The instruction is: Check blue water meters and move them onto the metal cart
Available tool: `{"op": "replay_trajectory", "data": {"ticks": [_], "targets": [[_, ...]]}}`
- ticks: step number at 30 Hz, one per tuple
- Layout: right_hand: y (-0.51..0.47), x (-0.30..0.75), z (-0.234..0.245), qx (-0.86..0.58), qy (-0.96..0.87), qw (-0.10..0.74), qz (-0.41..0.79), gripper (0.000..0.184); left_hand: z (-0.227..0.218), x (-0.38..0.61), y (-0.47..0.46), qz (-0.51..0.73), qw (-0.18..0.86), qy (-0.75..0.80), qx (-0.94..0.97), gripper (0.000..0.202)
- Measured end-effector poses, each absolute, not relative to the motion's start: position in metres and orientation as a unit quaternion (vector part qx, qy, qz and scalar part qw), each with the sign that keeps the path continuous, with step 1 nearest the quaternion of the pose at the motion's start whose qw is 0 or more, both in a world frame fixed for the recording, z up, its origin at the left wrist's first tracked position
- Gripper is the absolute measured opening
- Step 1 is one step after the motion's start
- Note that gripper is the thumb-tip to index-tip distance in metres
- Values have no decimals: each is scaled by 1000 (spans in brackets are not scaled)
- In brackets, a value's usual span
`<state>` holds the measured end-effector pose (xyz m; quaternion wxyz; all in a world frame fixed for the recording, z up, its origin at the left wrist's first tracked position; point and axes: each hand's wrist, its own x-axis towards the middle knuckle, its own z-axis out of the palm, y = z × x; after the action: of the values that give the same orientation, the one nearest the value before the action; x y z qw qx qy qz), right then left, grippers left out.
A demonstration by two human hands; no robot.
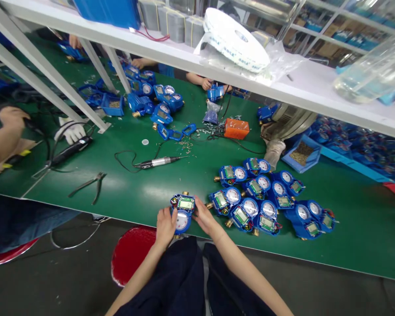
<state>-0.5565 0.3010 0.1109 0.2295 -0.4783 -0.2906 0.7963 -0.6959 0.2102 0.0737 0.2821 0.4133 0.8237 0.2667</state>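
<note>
And here's the blue meter [182, 221], held between both hands at the bench's near edge! The left hand [166, 226] grips its left side, thumb by the dial; the right hand [204, 216] steadies the other side, fingers bent around it. Just right of that hand, a cluster of open meters [250, 206]; ahead of the left, an electric screwdriver [158, 162]; farther left, pliers [98, 179].

Dark navy clothing [161, 285], loose and softly creased, bare forearms [246, 268]
</note>
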Motion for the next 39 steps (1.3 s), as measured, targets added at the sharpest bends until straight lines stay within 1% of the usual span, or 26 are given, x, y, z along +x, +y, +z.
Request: {"op": "replay_trajectory", "data": {"ticks": [2,4,5,7,11,17,22,26,30,34,39], "targets": [[299,-551,111,-448,-300,217,814,59,68,-701,209,365,427,751,348,46],[298,-547,109,-428,-307,207,824,60,64,-704,208,411,575,667,234,54],[298,-547,108,-426,-311,204,824,61,64,-705,209,419,621,636,184,59],[300,-548,103,-433,-326,197,816,60,64,-706,210,432,654,607,130,69],[307,-553,95,-452,-368,179,793,58,66,-705,212,452,652,600,105,76],[310,-550,100,-465,-363,176,788,55,72,-699,209,472,628,610,99,75],[309,-542,129,-445,-365,197,794,56,89,-692,209,506,613,596,113,73],[308,-537,160,-434,-375,222,788,53,112,-688,212,526,597,593,124,74],[306,-532,184,-415,-390,227,790,50,135,-679,209,548,577,590,135,74],[302,-522,200,-391,-411,205,797,49,154,-662,194,580,546,592,121,75],[292,-495,213,-352,-451,145,807,50,175,-617,160,624,486,603,103,71]]}}
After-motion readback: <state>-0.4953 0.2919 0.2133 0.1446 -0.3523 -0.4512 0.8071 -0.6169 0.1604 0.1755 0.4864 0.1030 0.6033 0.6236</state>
